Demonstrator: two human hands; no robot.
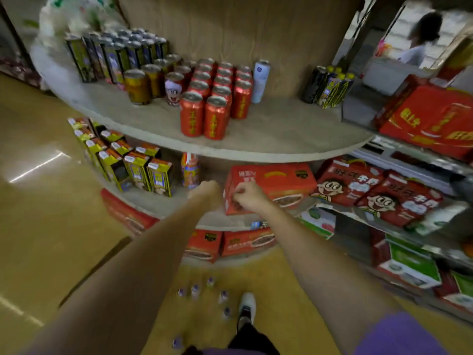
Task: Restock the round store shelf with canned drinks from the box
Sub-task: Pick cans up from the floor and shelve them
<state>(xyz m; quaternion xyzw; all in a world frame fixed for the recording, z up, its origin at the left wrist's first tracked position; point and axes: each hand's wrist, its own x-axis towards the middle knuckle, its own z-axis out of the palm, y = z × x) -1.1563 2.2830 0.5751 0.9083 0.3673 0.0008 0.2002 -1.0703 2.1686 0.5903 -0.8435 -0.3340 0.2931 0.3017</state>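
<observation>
Red box [271,185] sits on the middle tier of the round shelf [256,147], right of centre, under the top tier's overhang. Right hand [249,198] rests at the box's near left corner, fingers curled against the cardboard face; whether they truly pinch an edge is blurred, cannot tell. Left hand [207,194] is just left of the box, fingers curled, close to its end face; contact not clear, nothing seen in it.

Top tier: block of red cans [217,98] in rows at centre, two front cans standing nearest the rim. Left of them gold cans [143,83], one can with a cartoon face [174,89], then tall dark cans [112,55] at the back left. A white bottle [261,80] stands just right of the red cans; dark yellow-capped bottles [327,85] further right.

Middle tier, left: rows of yellow-black cartons [133,165]; one orange bottle [190,170] between cartons and box. Bottom tier holds more red cartons [230,242].

Right side: metal racks with red cartoon-face cases [378,196]. Floor: small purple-topped bottles [202,293] scattered near a white shoe [247,306]. A blurred person [422,37] stands far at upper right.
</observation>
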